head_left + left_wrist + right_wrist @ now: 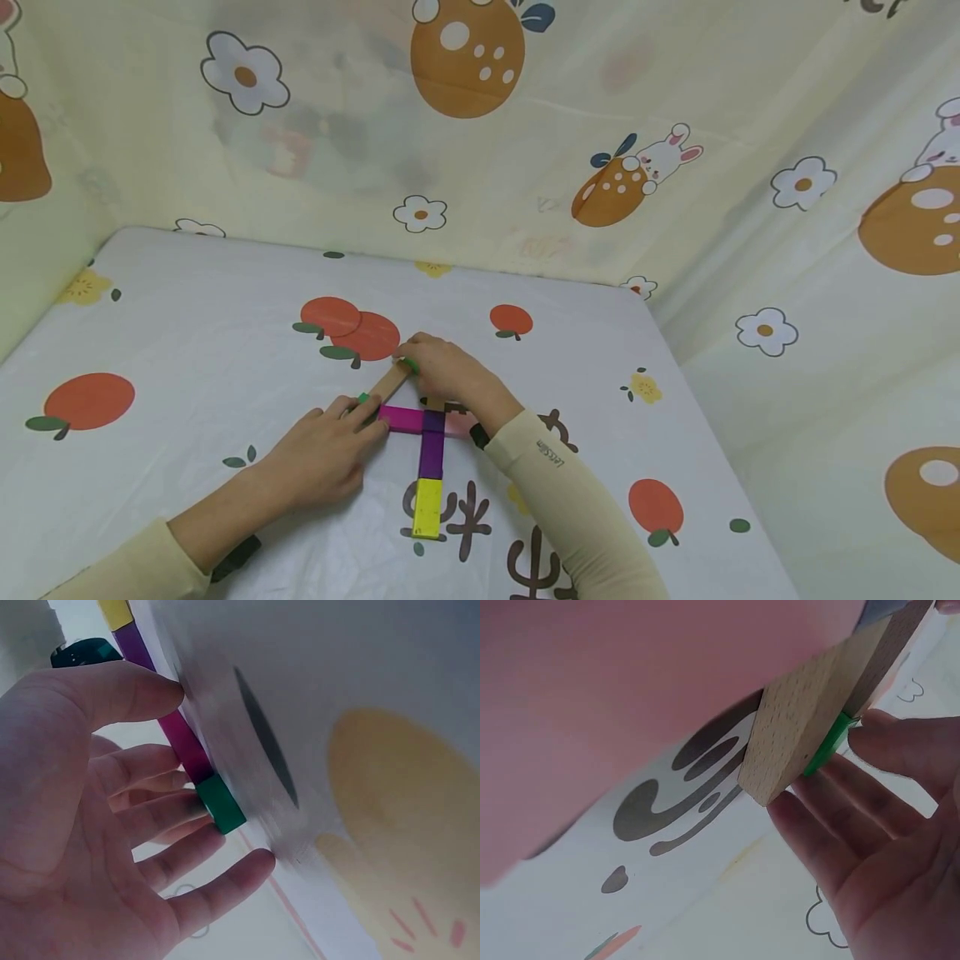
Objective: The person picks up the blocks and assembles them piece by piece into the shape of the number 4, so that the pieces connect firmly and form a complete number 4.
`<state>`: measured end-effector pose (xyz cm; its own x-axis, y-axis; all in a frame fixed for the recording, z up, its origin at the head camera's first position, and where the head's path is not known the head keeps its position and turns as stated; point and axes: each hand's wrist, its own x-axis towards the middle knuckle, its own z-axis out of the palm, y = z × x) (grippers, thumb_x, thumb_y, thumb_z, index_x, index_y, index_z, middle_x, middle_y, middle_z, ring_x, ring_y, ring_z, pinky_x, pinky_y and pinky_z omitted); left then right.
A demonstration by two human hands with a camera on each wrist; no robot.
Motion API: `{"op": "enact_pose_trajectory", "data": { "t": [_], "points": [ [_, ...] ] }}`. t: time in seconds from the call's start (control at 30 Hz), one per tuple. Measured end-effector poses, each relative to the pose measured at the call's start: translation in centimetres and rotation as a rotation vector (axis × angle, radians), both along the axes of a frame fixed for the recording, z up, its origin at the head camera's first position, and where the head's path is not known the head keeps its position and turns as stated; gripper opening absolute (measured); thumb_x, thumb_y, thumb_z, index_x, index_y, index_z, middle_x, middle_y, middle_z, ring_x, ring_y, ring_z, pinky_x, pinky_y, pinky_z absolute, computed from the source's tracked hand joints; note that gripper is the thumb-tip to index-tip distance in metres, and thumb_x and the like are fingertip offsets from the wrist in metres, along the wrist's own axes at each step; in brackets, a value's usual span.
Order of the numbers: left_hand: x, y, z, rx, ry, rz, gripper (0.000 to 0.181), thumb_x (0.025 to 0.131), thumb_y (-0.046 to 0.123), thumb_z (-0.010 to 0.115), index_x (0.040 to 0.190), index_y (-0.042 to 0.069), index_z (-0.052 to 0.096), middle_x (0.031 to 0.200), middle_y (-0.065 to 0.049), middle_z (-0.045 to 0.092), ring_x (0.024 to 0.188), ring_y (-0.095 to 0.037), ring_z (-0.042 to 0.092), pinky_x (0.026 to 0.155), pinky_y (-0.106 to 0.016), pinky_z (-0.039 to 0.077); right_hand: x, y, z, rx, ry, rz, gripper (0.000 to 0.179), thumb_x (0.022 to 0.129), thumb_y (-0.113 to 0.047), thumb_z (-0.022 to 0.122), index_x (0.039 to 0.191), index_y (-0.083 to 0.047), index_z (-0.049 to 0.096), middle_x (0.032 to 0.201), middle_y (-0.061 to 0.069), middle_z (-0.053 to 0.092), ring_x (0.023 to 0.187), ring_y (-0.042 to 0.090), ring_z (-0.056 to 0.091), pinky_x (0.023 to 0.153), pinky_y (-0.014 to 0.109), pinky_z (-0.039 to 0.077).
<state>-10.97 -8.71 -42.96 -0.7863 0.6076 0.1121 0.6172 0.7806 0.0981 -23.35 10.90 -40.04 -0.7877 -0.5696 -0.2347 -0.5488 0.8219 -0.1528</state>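
My right hand [450, 371] is at the upper end of a slanting plain wooden block [390, 382], with thumb and fingers about a green block [829, 746] there. A second wooden block [787, 720] stands close to these fingertips in the right wrist view. My left hand [322, 450] rests at the lower end of the slanting block, its fingers extended. Beside them are another green block [220, 802] and a magenta block [401, 419]. Partly covered by the fingers, the exact contacts there are unclear.
A purple block [431, 456] and a yellow block [427, 508] run in line toward the front. A pale pink block [459, 425] lies right of the crossing, partly behind my right wrist. The printed tablecloth [225, 333] meets a hanging patterned curtain [337, 167] at the back.
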Motion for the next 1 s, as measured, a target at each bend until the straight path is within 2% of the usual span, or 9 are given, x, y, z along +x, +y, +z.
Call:
{"op": "enact_pose_trajectory", "data": {
  "t": [0.53, 0.8, 1.0],
  "points": [
    [0.03, -0.12, -0.19, 0.003, 0.023, -0.011, 0.048, 0.082, 0.023, 0.074, 0.128, 0.015, 0.063, 0.147, -0.017, 0.058, 0.121, -0.035, 0.057, 0.079, -0.049, 0.06, -0.04, -0.41, -0.32, 0.07, 0.077, -0.049, 0.053, 0.093, 0.0, 0.066, 0.142, -0.02, 0.063, 0.134, 0.005, 0.064, 0.11, 0.02, 0.066, 0.094, 0.031, 0.056],
    [0.05, -0.05, -0.08, -0.001, 0.018, -0.007, 0.048, 0.083, 0.023, 0.074, 0.129, 0.014, 0.063, 0.148, -0.017, 0.057, 0.122, -0.035, 0.056, 0.079, -0.049, 0.059, 0.08, -0.6, -0.47, 0.119, 0.158, -0.045, 0.049, 0.095, -0.006, 0.068, 0.142, -0.019, 0.062, 0.128, 0.006, 0.067, 0.105, 0.02, 0.069, 0.092, 0.033, 0.058],
    [0.1, -0.02, -0.02, 0.002, 0.017, -0.006, 0.048, 0.082, 0.022, 0.075, 0.128, 0.014, 0.063, 0.147, -0.018, 0.058, 0.121, -0.035, 0.057, 0.079, -0.049, 0.06, 0.05, -0.58, -0.59, 0.121, 0.149, -0.061, 0.046, 0.096, -0.006, 0.066, 0.14, -0.019, 0.064, 0.121, 0.005, 0.069, 0.099, 0.019, 0.068, 0.087, 0.032, 0.058]
  ]
}}
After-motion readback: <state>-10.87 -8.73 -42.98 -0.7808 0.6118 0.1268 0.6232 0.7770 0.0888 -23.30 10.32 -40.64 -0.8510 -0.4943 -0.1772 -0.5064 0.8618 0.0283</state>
